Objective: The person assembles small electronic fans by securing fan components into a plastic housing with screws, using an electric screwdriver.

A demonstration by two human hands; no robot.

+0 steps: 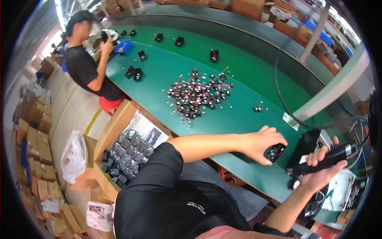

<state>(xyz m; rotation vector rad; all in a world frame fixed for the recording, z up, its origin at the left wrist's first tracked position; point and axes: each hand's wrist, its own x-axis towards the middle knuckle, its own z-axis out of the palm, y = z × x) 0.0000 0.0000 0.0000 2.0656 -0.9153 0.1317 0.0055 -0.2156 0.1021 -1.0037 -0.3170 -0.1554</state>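
Observation:
My left hand (260, 144) reaches out over the right part of the green table, its fingers curled round a small black plastic housing (275, 153) with red wire in it. At the far right my right hand (318, 169) is wrapped round a black corded electric screwdriver (328, 160), its tip pointing left toward the housing; the two are apart. Beyond my left arm lies a heap of small black parts with red wires and white connectors (197, 95). One loose wired part (260, 108) sits to the right of the heap.
More black housings (214, 55) stand along the green belt and table. A carton of bagged black parts (129, 149) is at my left. A person in black (89, 63) works at the far left beside a blue tray (123, 46). A grey post (334, 85) rises at the right.

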